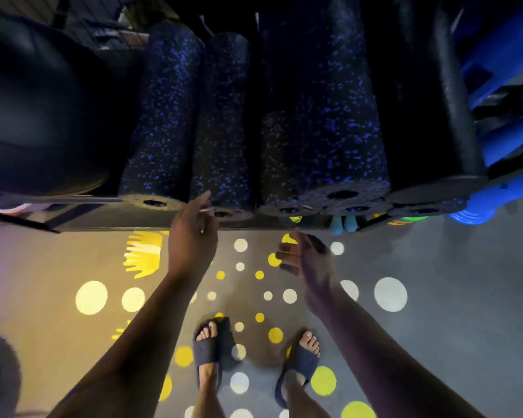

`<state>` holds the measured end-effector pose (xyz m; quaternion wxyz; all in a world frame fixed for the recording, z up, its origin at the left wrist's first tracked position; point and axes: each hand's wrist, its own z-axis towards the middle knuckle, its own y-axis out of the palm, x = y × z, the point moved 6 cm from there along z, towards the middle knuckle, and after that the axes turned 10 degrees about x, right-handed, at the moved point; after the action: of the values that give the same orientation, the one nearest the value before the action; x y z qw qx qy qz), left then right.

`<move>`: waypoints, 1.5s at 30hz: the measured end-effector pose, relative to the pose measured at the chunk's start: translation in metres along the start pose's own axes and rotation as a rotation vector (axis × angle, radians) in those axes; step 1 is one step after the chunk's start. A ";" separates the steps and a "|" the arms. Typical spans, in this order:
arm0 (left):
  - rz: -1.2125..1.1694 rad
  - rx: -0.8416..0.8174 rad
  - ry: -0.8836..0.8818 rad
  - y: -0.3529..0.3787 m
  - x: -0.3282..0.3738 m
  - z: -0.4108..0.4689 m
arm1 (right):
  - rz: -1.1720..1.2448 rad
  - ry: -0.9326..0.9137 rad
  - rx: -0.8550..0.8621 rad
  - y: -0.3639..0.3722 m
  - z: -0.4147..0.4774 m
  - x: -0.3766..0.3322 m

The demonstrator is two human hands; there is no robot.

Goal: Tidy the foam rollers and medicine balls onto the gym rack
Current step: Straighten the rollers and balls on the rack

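Observation:
Several black foam rollers with blue speckles (323, 125) lie side by side on the gym rack (109, 220), their hollow ends facing me. A plain black roller (426, 110) lies at their right. A large dark medicine ball (40, 116) sits on the rack at the left. My left hand (194, 233) hangs just in front of the end of a speckled roller (224, 128), fingers relaxed and holding nothing. My right hand (305, 254) hovers below the rack's front edge, fingers loosely curled and empty.
Blue rollers or mats (507, 140) are stacked at the far right of the rack. Small coloured items (341, 224) show on a lower shelf. The grey floor (450, 342) carries yellow and white dots. My feet in dark slides (207, 351) stand close to the rack.

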<state>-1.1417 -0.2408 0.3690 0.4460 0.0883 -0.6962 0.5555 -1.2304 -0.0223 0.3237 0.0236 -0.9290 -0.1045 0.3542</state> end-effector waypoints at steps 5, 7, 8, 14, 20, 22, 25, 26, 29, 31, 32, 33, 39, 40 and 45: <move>0.196 -0.029 0.223 -0.033 -0.031 0.037 | -0.090 -0.128 0.012 0.080 -0.002 0.004; 0.316 -0.048 0.256 -0.044 -0.036 0.057 | -0.122 -0.123 0.025 0.105 -0.008 0.008; 0.374 -0.078 0.255 -0.047 -0.041 0.069 | -0.118 -0.088 0.029 0.117 -0.012 0.009; 0.445 -0.406 0.132 -0.044 -0.084 0.126 | 0.135 0.251 -0.002 0.176 -0.017 0.021; 0.415 -0.359 0.202 -0.045 -0.087 0.135 | 0.303 0.232 0.042 0.193 -0.007 0.014; 0.401 -0.344 0.202 -0.043 -0.089 0.137 | 0.293 0.226 0.043 0.193 -0.005 0.014; 0.435 -0.335 0.193 -0.039 -0.096 0.138 | 0.241 0.194 0.037 0.193 -0.005 0.012; 0.448 -0.322 0.197 -0.038 -0.096 0.137 | 0.240 0.182 0.042 0.192 -0.004 0.011; 0.475 -0.287 0.203 -0.036 -0.097 0.136 | 0.230 0.145 0.059 0.192 0.001 0.008; 0.491 -0.286 0.177 -0.035 -0.098 0.136 | 0.210 0.164 0.066 0.195 0.005 0.010; 0.480 -0.278 0.171 -0.035 -0.097 0.134 | 0.197 0.170 0.069 0.194 0.005 0.011; 0.464 -0.268 0.179 -0.035 -0.095 0.132 | 0.174 0.165 0.077 0.193 0.004 0.011; 0.415 -0.189 -0.033 -0.037 -0.095 0.138 | 0.016 0.096 0.097 0.189 -0.003 0.006; 0.395 -0.188 -0.088 -0.037 -0.095 0.140 | -0.022 0.084 0.107 0.187 -0.003 0.006; 0.145 -0.168 -0.252 -0.049 -0.079 0.139 | -0.096 0.126 0.095 0.178 -0.008 -0.003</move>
<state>-1.1376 -0.4069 0.3484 0.3197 0.0692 -0.7952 0.5105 -1.1951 -0.1963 0.3107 0.0909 -0.9413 -0.1303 0.2980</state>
